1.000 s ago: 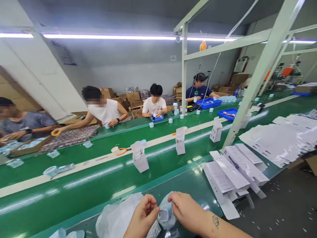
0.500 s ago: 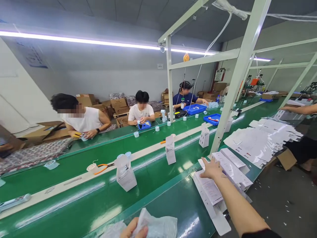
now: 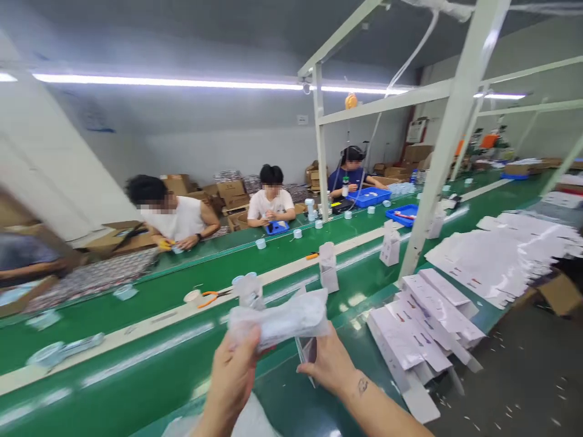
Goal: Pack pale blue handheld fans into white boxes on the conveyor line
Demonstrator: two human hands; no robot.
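My left hand (image 3: 234, 375) is raised over the green bench and grips a clear plastic bag (image 3: 282, 320) with a pale item inside, held level. Just under the bag, my right hand (image 3: 328, 364) holds a flat white carton (image 3: 308, 352) by its edge; most of the carton is hidden behind the bag and the hand. A fanned stack of flat white cartons (image 3: 428, 321) lies on the bench to the right of my right hand.
A green conveyor belt (image 3: 136, 358) carries upright white boxes (image 3: 328, 267), small cups, orange pliers (image 3: 212, 297). Three people sit across it, with blue trays (image 3: 370, 196) and cardboard boxes behind. A slanted white frame post (image 3: 449, 139) stands at right, near a pile of white sheets (image 3: 505, 249).
My right hand came back from the carton stack with a flat carton. My left hand lifted the plastic bag from the bench up to the centre of view.
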